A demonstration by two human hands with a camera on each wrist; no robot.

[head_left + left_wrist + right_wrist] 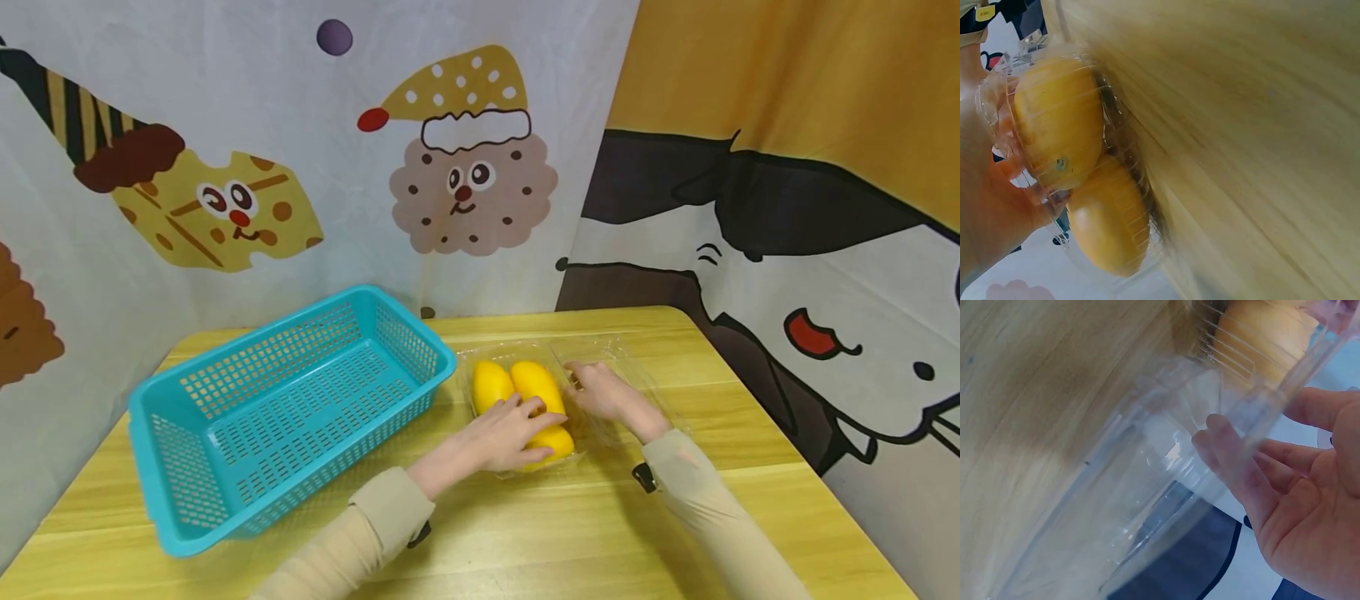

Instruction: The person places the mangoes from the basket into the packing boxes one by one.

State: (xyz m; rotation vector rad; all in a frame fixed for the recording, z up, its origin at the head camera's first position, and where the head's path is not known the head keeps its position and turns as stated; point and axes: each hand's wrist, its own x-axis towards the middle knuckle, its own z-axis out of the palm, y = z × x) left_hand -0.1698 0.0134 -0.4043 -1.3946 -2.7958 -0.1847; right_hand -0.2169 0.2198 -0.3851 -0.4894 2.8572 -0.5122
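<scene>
Beige sleeves came in over the near side of the wooden table, a hand at the end of each. Three yellow mangoes sat in the tray of a clear plastic clamshell, to the right of a turquoise basket with perforated walls. The lid lay folded out to the right.

The left hand was over the tray with its fingers spread apart, above the front mango; I could not tell how firmly they touched it. The right hand was at the lid beside the hinge, its straight fingers against the plastic and its thumb well apart from them.

To my eye, good handling here called for the right hand to steady the thin lid with light pressure, so the tray would not tip or slide, and for the left to cup one smooth fruit round its widest part, clear of the rim.
</scene>
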